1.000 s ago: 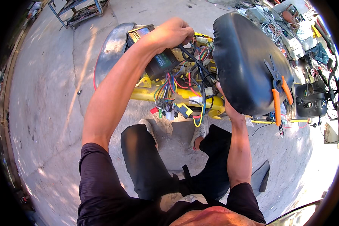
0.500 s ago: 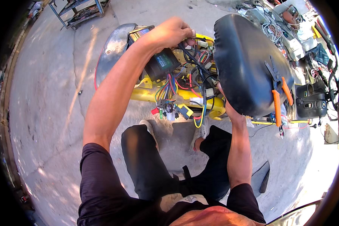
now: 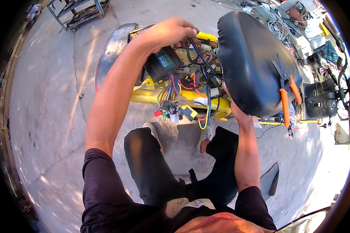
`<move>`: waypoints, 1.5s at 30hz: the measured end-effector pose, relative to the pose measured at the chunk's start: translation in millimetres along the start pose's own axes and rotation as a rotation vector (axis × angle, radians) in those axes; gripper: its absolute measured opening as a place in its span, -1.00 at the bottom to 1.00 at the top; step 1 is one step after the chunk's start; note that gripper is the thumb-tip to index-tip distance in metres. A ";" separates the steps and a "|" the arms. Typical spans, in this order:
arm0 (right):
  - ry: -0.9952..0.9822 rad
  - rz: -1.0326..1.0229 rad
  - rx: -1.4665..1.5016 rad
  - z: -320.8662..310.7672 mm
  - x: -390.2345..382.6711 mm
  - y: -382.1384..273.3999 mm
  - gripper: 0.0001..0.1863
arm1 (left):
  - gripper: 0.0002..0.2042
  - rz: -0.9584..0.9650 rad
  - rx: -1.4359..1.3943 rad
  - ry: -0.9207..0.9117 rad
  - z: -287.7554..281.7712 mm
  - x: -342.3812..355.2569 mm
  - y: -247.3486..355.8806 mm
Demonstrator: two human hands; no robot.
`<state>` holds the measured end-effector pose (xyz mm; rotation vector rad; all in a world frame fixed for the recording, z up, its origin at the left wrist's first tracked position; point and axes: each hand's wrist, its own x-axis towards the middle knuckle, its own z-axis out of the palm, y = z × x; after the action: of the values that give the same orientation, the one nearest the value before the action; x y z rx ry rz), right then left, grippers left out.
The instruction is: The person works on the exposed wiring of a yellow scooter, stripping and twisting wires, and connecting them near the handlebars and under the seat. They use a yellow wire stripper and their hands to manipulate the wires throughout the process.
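Metal rack (image 3: 79, 9): far upper left on the concrete floor (image 3: 46, 101), well apart from the work.
Silver fender (image 3: 112, 50): curved metal just left of the yellow frame (image 3: 155, 95).
Left hand (image 3: 171, 33): its grip is closed over the top of the black box (image 3: 163, 66) and the cables beside it, above the open frame.
Black box: a small hard case, probably light and rigid; best held by its flat sides, not hung from its leads.
Wire bundle (image 3: 182, 91): many coloured strands with plugs (image 3: 173, 114) dangling below; soft, floppy, likely easy to tug loose, so take it near the plugs.
Right hand (image 3: 231, 103): mostly hidden under the black seat (image 3: 252, 62); whether its grip holds anything I cannot tell.
Pliers (image 3: 286, 91): orange handles, lying on the seat.
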<state>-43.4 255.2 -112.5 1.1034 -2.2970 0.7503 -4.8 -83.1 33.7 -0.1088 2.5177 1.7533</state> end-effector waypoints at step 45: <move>0.080 0.325 0.342 -9.8 15.9 -20.6 -0.81 | -0.70 0.448 0.573 0.306 18.7 -7.5 0.2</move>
<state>-33.9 242.1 -89.9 0.8200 -2.3629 1.3276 3.1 -65.4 28.2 0.2575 3.3707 1.0905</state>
